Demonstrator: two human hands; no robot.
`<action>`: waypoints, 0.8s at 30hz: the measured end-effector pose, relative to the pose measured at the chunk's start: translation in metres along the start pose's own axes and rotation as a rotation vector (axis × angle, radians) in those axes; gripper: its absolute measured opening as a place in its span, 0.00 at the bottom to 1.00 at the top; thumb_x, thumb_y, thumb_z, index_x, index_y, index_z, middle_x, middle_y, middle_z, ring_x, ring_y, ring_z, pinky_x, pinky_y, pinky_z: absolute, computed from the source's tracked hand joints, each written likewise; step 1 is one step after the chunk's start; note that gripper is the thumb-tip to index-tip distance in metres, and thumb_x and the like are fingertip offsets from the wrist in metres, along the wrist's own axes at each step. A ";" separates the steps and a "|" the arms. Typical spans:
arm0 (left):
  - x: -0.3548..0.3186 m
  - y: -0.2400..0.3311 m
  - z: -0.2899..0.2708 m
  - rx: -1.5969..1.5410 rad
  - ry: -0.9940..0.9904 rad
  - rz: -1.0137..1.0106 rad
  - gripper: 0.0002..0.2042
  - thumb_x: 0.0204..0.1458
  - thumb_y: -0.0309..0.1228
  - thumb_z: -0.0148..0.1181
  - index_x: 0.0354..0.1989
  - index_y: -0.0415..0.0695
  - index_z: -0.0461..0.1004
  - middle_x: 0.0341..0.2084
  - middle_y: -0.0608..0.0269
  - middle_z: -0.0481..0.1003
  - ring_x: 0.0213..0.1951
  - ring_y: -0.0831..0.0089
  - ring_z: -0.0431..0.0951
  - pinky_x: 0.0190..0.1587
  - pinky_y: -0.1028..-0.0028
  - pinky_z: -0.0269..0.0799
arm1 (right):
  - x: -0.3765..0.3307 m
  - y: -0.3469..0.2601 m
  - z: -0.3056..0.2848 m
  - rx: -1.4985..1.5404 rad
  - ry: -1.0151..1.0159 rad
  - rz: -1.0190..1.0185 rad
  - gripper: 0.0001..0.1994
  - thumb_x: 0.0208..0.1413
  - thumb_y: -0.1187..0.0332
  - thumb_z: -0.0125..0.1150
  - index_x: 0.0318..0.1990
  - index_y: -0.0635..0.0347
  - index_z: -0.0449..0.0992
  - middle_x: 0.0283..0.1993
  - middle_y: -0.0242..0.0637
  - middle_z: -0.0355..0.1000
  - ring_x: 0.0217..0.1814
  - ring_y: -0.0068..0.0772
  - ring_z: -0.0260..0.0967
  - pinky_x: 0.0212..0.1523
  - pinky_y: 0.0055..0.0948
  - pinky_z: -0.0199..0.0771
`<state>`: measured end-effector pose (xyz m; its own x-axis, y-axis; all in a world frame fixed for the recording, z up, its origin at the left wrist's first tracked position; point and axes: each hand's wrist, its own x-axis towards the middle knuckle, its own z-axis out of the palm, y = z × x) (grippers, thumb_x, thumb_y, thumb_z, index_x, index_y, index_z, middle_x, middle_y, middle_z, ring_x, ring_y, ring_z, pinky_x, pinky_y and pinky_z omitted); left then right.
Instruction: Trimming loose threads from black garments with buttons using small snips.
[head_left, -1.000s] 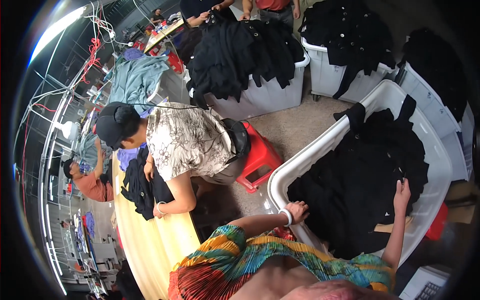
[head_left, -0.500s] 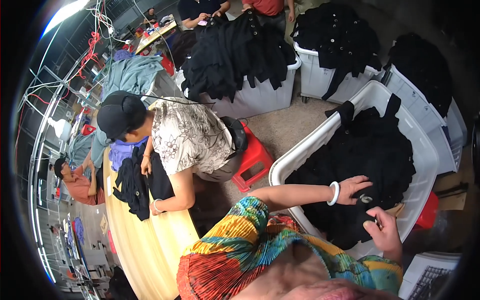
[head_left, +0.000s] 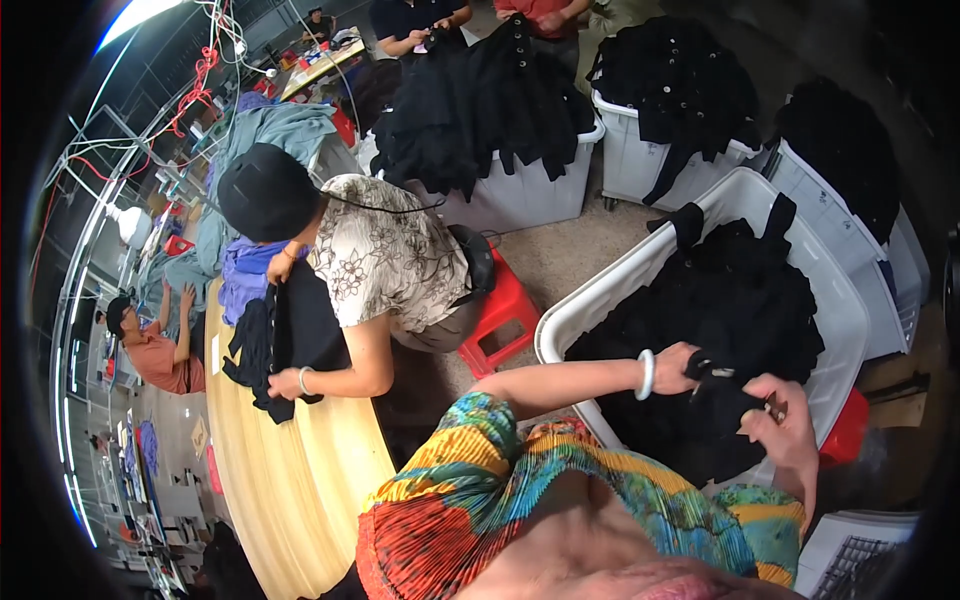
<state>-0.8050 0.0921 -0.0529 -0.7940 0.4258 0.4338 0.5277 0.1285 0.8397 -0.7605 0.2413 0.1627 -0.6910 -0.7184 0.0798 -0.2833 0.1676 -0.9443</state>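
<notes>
My left hand point(head_left: 676, 368), with a pale bangle point(head_left: 646, 374) at the wrist, is closed on the edge of a black knit garment point(head_left: 712, 425). A small shiny metal piece shows on the cloth beside its fingertips. To the right, my right hand point(head_left: 788, 428) is curled with thumb and fingers together, close to the same cloth. A small, partly metallic thing glints between its fingers, too hidden to name. The garment lies over a heap of black garments point(head_left: 690, 300) in a large white bin point(head_left: 600, 315).
Left of me a co-worker on a red stool point(head_left: 505, 315) handles black cloth point(head_left: 310, 335) at a wooden table point(head_left: 300, 490). More white bins point(head_left: 530, 195) piled with black garments stand beyond. A red object point(head_left: 845, 430) sits by my bin's right side.
My left hand has gone from lying spread on the cloth to gripping and lifting its edge. My right hand has risen slightly. The co-worker has shifted the black cloth.
</notes>
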 end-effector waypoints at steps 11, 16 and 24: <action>-0.070 0.178 -0.094 -0.556 -0.152 -0.114 0.20 0.43 0.29 0.57 0.45 0.38 0.62 0.40 0.65 0.66 0.42 0.79 0.63 0.46 0.77 0.58 | 0.051 0.015 -0.034 0.434 0.083 -0.342 0.16 0.52 0.67 0.43 0.46 0.67 0.58 0.24 0.31 0.64 0.12 0.12 0.54 0.13 0.10 0.54; -0.109 0.101 -0.089 -0.971 0.440 -0.738 0.23 0.47 0.38 0.54 0.49 0.39 0.59 0.41 0.64 0.67 0.40 0.79 0.68 0.42 0.78 0.64 | 0.075 -0.009 0.011 0.145 0.072 -0.124 0.08 0.48 0.72 0.51 0.36 0.59 0.67 0.21 0.23 0.61 0.17 0.09 0.54 0.15 0.10 0.52; -0.141 0.071 -0.084 0.477 0.553 -0.406 0.23 0.32 0.27 0.61 0.41 0.40 0.62 0.34 0.53 0.65 0.41 0.59 0.66 0.43 0.70 0.62 | 0.108 0.077 0.095 -0.555 -0.174 -0.440 0.07 0.39 0.76 0.50 0.30 0.59 0.66 0.29 0.41 0.65 0.30 0.47 0.65 0.28 0.37 0.66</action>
<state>-0.6809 -0.0339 -0.0268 -0.9182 -0.2203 0.3291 0.1407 0.5953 0.7911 -0.7939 0.1122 0.0681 -0.3334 -0.8871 0.3192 -0.8376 0.1233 -0.5322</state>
